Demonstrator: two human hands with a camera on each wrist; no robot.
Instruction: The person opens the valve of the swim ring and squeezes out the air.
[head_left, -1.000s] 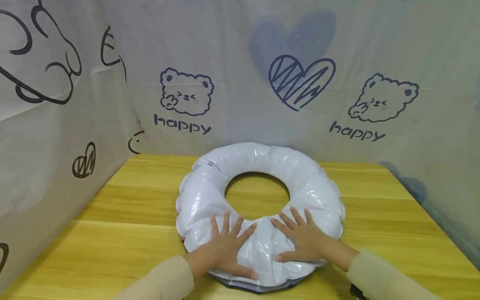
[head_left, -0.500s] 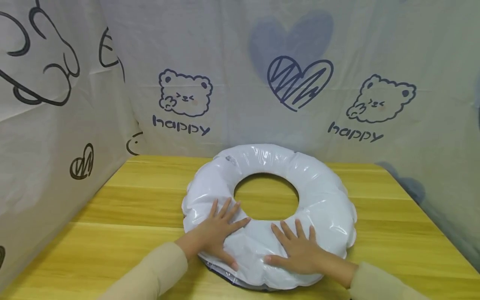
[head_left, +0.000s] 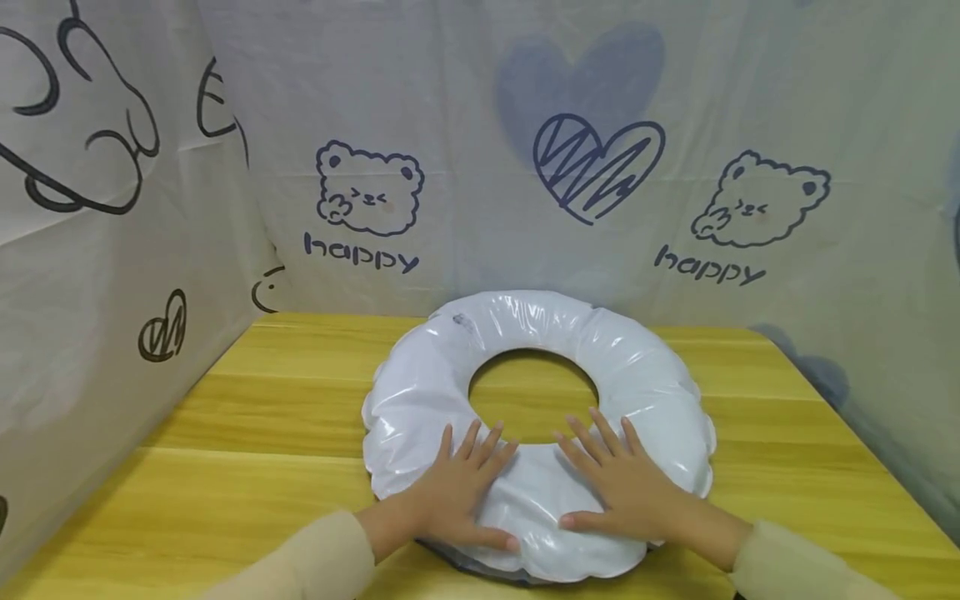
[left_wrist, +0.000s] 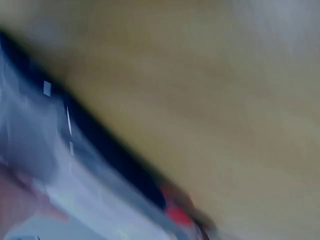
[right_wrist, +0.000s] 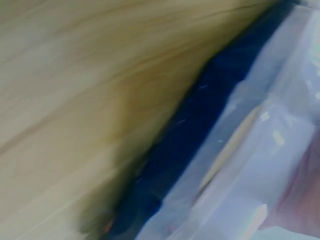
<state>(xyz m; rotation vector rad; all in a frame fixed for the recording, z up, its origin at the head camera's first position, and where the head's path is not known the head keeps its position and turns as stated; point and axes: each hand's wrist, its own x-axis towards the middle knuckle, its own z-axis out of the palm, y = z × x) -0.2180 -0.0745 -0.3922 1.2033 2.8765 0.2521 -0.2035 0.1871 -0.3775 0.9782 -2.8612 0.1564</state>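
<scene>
A white inflatable swim ring (head_left: 420,367) lies flat on the wooden table in the head view. A small clear patch, perhaps its valve, shows on the far left of its top. My left hand (head_left: 457,492) rests on the near left part of the ring with fingers spread and straight. On the near right part lies my right hand (head_left: 630,492), also spread, its fingertips close to the centre hole. Both wrist views are blurred; they show the ring's dark blue underside (right_wrist: 190,125) below the white top, with only a bit of each hand at the edge.
The yellow wooden table (head_left: 225,467) reaches back to a pale cloth (head_left: 480,167) printed with bears, hearts and the word "happy". More printed cloth hangs along the left side. A bit of red (left_wrist: 177,212) shows low on the ring's side in the left wrist view.
The ring first turned clockwise and shifted a little right under both hands, then stayed nearly still. Since then, the left hand has moved right and nearer, the right hand slightly right and farther.
</scene>
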